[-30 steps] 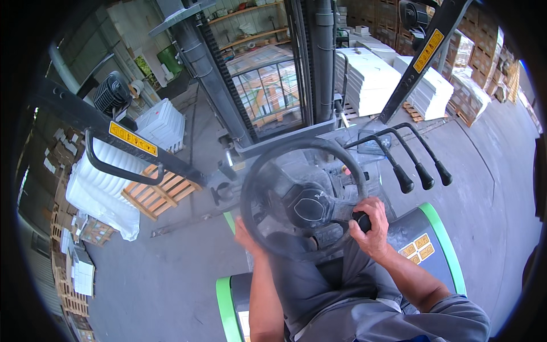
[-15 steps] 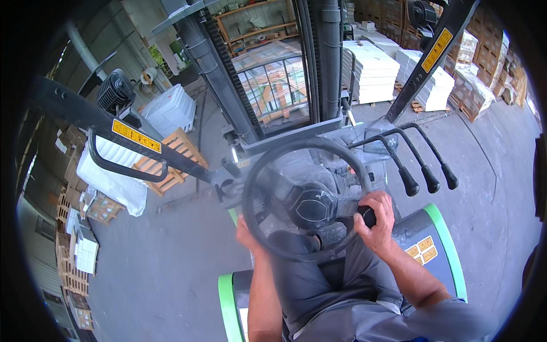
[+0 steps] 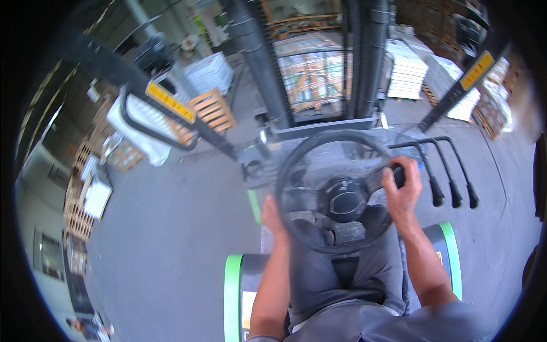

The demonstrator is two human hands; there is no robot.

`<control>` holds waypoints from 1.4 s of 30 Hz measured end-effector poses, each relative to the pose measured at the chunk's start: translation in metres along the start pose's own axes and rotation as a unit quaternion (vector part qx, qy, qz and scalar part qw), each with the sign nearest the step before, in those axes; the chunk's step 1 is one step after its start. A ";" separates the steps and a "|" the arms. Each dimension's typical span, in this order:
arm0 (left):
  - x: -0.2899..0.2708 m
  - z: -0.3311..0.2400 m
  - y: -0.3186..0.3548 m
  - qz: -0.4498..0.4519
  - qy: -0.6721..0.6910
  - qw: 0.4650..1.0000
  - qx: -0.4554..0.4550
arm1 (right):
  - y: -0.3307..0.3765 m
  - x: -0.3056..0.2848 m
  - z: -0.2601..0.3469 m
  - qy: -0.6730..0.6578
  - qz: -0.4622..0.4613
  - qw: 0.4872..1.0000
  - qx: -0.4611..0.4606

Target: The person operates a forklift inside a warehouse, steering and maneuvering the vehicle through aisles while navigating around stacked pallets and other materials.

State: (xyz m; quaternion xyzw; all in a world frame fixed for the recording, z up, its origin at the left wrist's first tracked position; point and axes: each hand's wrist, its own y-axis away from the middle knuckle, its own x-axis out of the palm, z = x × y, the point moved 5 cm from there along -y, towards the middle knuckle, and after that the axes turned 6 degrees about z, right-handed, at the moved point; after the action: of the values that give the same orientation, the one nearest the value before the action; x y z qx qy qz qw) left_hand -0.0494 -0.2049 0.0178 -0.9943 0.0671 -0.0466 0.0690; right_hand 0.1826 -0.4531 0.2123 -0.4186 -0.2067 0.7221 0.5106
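Observation:
The black steering wheel of a forklift stands in front of my lap. My right hand is closed around the round black spinner knob on the wheel's right side. At the wheel's left edge, my left hand is closed at the rim; its fingers are blurred and partly hidden. Three black control levers rise to the right of my right hand, untouched. Beyond the wheel stands the dark mast, with a wrapped, crated load visible through it.
Wooden pallets and a white wrapped stack lie ahead on the left. White stacked goods stand on the right. Boxes and pallets line the left wall. At the far lower left, what looks like a person shows.
The wheel has turned counterclockwise, and my right hand has risen with the knob. My left hand stays by the left rim. The whole view has shifted, with the truck appearing further right.

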 end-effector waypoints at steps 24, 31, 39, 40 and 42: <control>-0.013 -0.003 0.244 -0.045 0.019 0.996 -0.068 | 0.074 -0.122 0.013 -0.060 0.068 0.995 -0.041; 0.007 -0.043 0.285 -0.008 -0.059 0.998 -0.018 | 0.055 -0.196 -0.014 -0.012 0.208 0.976 -0.060; 0.030 -0.088 0.329 0.010 -0.177 0.976 0.122 | 0.055 -0.323 -0.134 0.310 0.308 0.889 0.137; 0.031 -0.089 0.334 0.008 -0.170 0.978 0.125 | 0.058 -0.327 -0.142 0.305 0.302 0.891 0.147; 0.036 -0.091 0.340 -0.005 -0.137 0.984 0.115 | 0.062 -0.336 -0.154 0.253 0.291 0.906 0.175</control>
State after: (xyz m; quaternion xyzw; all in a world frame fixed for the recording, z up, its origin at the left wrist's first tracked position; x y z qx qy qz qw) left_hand -0.0667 -0.5554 0.0615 -0.9771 0.0461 0.0823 0.1909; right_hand 0.3161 -0.8029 0.2128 -0.5333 0.1901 0.7327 0.3777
